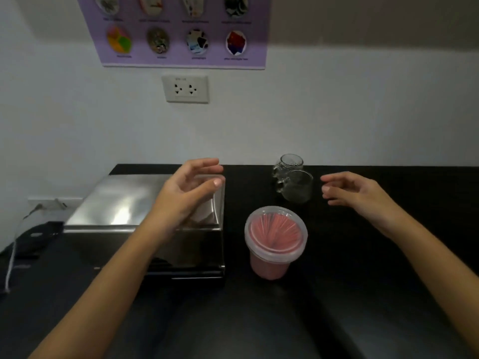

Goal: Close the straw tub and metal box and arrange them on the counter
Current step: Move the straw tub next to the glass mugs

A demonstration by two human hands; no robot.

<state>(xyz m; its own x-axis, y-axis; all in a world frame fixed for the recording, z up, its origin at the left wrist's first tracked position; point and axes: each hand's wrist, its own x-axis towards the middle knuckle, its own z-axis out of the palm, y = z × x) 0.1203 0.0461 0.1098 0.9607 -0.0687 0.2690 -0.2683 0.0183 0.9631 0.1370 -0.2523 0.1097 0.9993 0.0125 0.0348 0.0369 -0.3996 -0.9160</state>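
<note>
A clear plastic tub of pink straws (275,242) stands on the black counter (337,294) with its translucent lid on top. To its left sits a shiny metal box (124,203), its lid down flat. My left hand (189,193) hovers above the box's right end, fingers curled and apart, holding nothing. My right hand (360,193) hangs open over the counter to the right of the tub, also with nothing in it.
Two clear glass mugs (293,180) stand behind the tub near the wall. A dark device with a white cord (33,239) lies at the left edge. A wall socket (185,89) and a purple poster (178,29) are above.
</note>
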